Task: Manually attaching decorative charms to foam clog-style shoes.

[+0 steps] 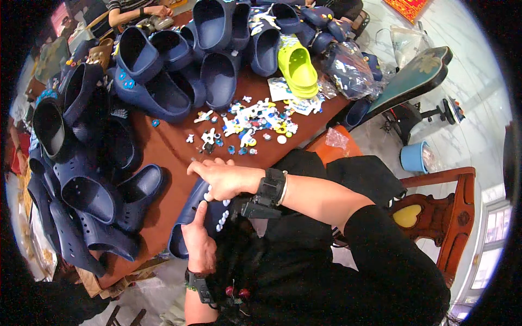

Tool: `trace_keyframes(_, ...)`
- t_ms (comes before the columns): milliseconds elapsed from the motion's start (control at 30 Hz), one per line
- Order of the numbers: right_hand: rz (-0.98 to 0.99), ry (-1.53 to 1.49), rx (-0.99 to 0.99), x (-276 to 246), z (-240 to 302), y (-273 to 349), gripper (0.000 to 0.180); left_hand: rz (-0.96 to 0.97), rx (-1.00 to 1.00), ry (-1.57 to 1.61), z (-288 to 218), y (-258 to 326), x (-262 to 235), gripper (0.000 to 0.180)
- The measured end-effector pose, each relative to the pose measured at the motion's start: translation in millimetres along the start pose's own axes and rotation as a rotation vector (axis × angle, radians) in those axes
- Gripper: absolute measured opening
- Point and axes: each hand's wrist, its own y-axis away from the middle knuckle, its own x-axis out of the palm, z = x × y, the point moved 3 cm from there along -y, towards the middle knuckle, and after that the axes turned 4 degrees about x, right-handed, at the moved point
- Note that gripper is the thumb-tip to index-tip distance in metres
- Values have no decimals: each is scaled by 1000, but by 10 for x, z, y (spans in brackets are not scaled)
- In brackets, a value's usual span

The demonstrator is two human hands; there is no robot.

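A navy foam clog [182, 221] lies in front of me at the table's near edge, in both my hands. My left hand [200, 243] grips its near end, thumb stretched along the upper side. My right hand [225, 180] is wrapped over the far end, its thumb pointing down close to the left thumb. Small white charms [222, 220] run in a row along the clog's right side. A white bit shows between the two thumbs, too small to make out. The undersides of both hands are hidden.
Loose charms [261, 122] are heaped beyond my hands on the brown table [176, 144]. Navy clogs [89, 198] pile up left and far, with one lime-green clog [298, 68]. A wooden chair [462, 217] and blue bin [414, 157] stand right. Another person's hand [159, 11] is at the far side.
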Motion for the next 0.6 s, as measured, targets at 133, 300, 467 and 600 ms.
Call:
trace_keyframes(133, 5, -120, -55, 40, -169, -76, 75, -75, -2, -48, 0, 6, 21, 28)
trace_keyframes(300, -50, -224, -118, 104, -230, -121, 76, -73, 83, -83, -9, 43, 35, 25)
trace_keyframes(467, -105, -244, -30, 124, -189, -67, 78, -47, 124, -89, -5, 106, 51, 25)
trace_keyframes(600, -132, -243, -24, 130, -210, -40, 77, -60, 200, -120, 28, 168, 91, 25)
